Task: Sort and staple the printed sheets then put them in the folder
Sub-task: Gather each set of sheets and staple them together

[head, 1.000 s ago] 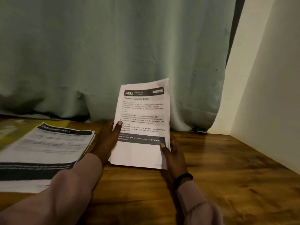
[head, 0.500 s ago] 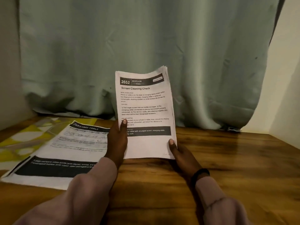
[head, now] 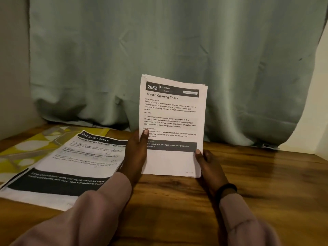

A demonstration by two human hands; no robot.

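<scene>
Held sheets: a thin bundle of printed sheets (head: 173, 125) stands nearly upright, its bottom edge on or just above the table (head: 257, 183); contact cannot be confirmed. The top page reads "2652 BEDROOM" and "Screen Cleaning Check". Edges of the pages behind show slightly offset at the upper right corner.
Left hand: the left hand (head: 135, 153) grips the bundle's left edge, thumb laid over the print, fingers hidden behind the paper.
Right hand: the right hand (head: 209, 166) pinches the lower right corner, thumb tip on the front; its other fingers are out of sight behind the sheets. A dark band (head: 226, 189) circles the wrist.
Hidden text: the left thumb covers the start of several lines; the small footer mark at the page's lower right is unreadable.
Second stack: a flat stack of printed pages (head: 71, 167) lies on the table to the left, headed "...ESSING TABLE", first letters indistinct, body text blurred. The left sleeve (head: 88, 210) covers its near right corner.
Folder: a yellow patterned sheet-like item (head: 26, 150), possibly the folder, lies under the stack; mostly covered, identity uncertain.
Table surface: dark wood grain with a slight sheen.
Backdrop: a pale green curtain (head: 177, 50), soft and creased, hangs to the table's far edge.
</scene>
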